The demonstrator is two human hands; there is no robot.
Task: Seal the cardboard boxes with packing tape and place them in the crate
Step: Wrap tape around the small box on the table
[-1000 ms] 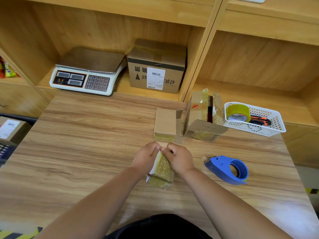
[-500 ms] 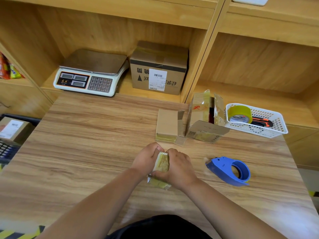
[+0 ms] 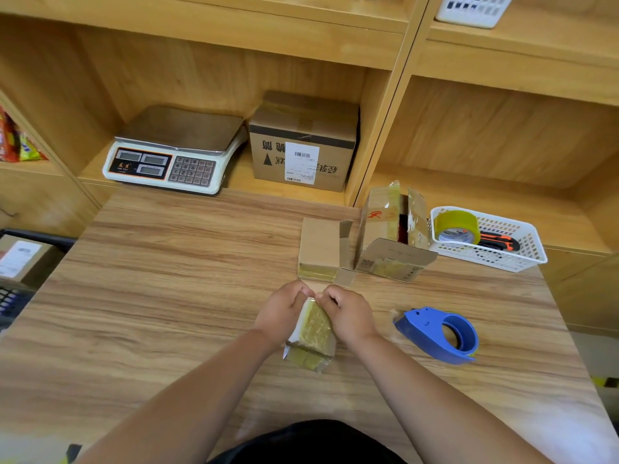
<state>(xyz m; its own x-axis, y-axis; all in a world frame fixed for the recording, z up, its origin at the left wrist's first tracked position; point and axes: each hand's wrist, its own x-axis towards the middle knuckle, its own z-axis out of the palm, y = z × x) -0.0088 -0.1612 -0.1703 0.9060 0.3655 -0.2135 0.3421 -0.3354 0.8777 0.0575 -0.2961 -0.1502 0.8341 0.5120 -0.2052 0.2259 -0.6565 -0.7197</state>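
A small cardboard box (image 3: 313, 333) wrapped in yellowish tape lies on the wooden table (image 3: 167, 296) in front of me. My left hand (image 3: 281, 313) grips its left side and my right hand (image 3: 348, 314) grips its right side, with the fingertips of both curled over the far end. A blue tape dispenser (image 3: 438, 333) lies to the right of my hands. Behind them stand a small brown box (image 3: 318, 249) with an open flap and a taller open box (image 3: 390, 232). A dark crate (image 3: 37, 237) holding a labelled box (image 3: 23, 259) sits at the left edge.
A white basket (image 3: 522, 242) with a tape roll (image 3: 457, 224) and an orange cutter (image 3: 499, 242) stands at the back right. On the shelf behind are a weighing scale (image 3: 174, 152) and a labelled carton (image 3: 301, 142).
Both hands have shifted slightly along the small taped box, fingertips now meeting at its far end. The camera has tilted a little. The other objects stayed put.
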